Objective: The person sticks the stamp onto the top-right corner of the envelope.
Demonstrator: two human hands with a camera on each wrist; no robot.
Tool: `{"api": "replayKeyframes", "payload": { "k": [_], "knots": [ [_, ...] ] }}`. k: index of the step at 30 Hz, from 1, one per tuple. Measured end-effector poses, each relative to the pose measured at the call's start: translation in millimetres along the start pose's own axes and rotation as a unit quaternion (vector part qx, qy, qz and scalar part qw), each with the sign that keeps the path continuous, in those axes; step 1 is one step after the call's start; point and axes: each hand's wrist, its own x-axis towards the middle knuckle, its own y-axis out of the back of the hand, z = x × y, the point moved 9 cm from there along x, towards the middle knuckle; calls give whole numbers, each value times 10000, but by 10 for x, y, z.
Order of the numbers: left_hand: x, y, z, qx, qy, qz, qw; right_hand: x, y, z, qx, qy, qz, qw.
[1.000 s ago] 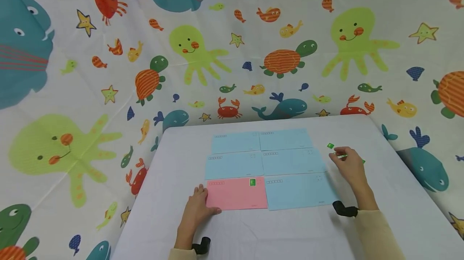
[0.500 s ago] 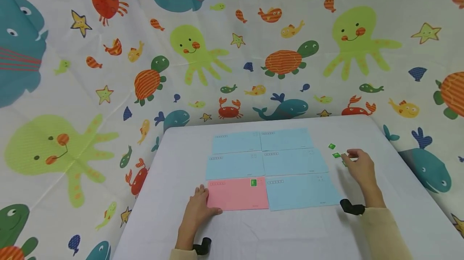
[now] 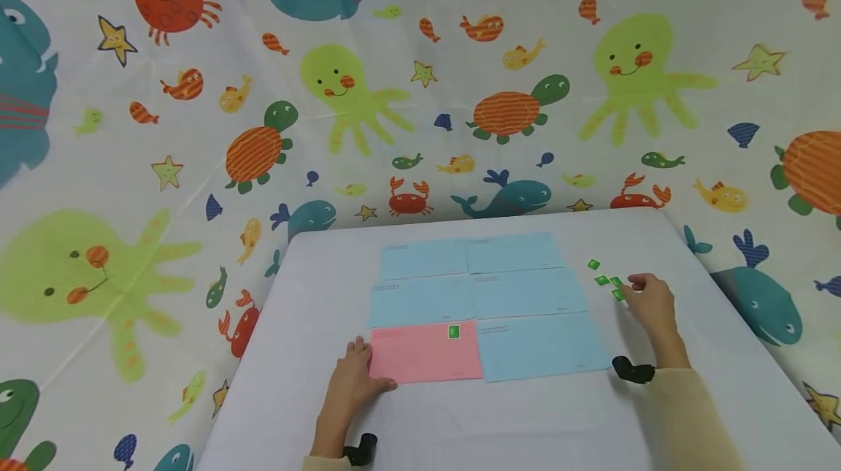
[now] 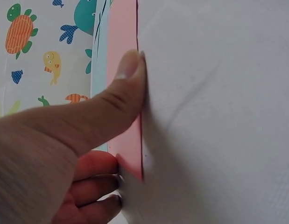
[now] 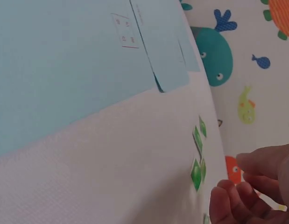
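My left hand (image 3: 352, 377) rests at the lower left corner of a pink envelope (image 3: 420, 358), its thumb along the bottom edge and its fingers by the left edge. The left wrist view shows that thumb lying on the edge of the pink paper. A green stamp (image 3: 454, 332) sits near the envelope's top right. My right hand (image 3: 652, 309) hovers by several loose green stamps (image 3: 602, 280), fingers loosely bent. In the right wrist view, nothing shows between its fingers; the loose stamps (image 5: 196, 174) lie on the cloth beside it.
Several blue envelopes (image 3: 542, 345) lie in rows behind and to the right of the pink one, on a white-covered table (image 3: 460, 427). A curtain (image 3: 460, 62) printed with sea animals hangs behind and at the sides.
My right hand has drawn back to the right from over the loose stamps, so more of them show. The left hand stays at the pink envelope's corner. The head view has shifted slightly.
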Motion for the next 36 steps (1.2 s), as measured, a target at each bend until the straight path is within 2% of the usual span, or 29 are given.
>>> {"api": "replayKeyframes", "payload": {
  "k": [8,23,36],
  "knots": [
    [-12,-5,-15,-112,56,-85,9999,7,-110,199,-60,-440,-110,9990],
    [-3,-3,-19,-40,103,-50,9999,97,-195,256,-402,-303,-75,9987],
    [-15,31,7,-104,39,-42,9999,150,-197,264,-641,-406,-148,9970]
  ]
}}
